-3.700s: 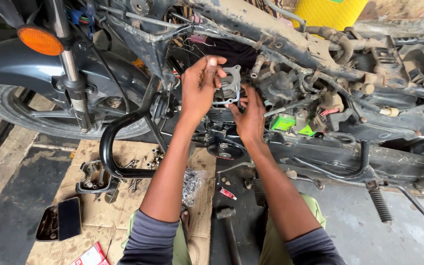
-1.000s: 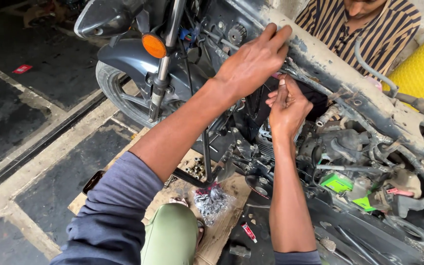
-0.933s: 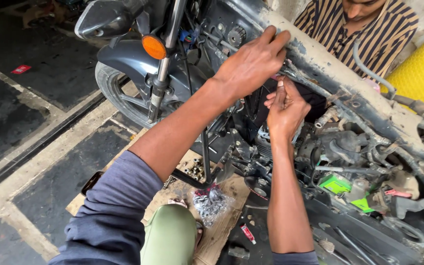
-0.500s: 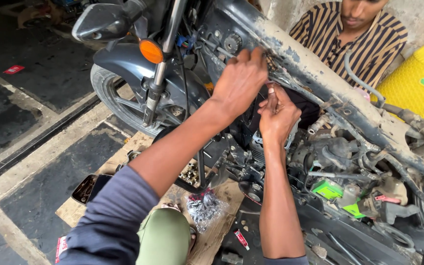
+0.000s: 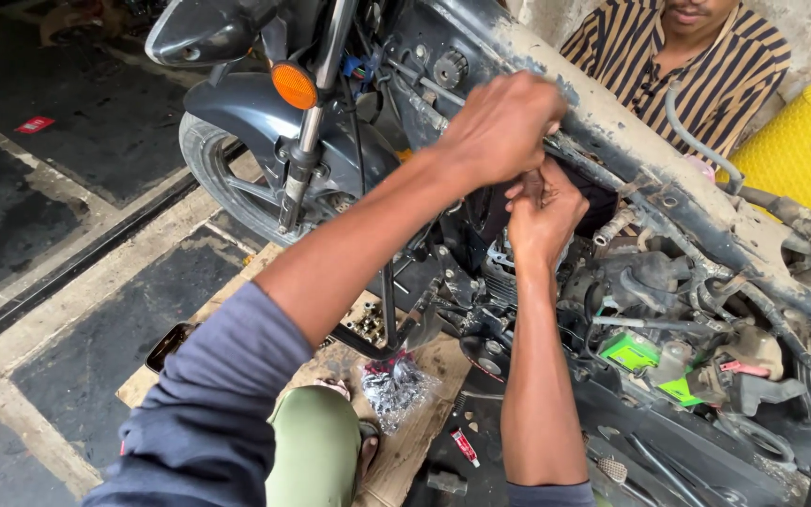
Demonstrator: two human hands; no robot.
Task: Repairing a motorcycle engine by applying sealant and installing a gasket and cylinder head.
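The left hand [image 5: 499,127] is closed on the dirty frame tube [image 5: 612,122] of the stripped motorcycle, seemingly for support, while the right hand [image 5: 542,211], fingers pinched together just below, works at the engine [image 5: 509,282], whatever is pinched being hidden.

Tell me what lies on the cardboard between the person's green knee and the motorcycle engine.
In the head view, a crumpled shiny plastic bag lies on the cardboard, between the green knee and the engine.

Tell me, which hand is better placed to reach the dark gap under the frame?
Probably the right hand: its fingers are at that gap; the left hand rests on the frame rail above.
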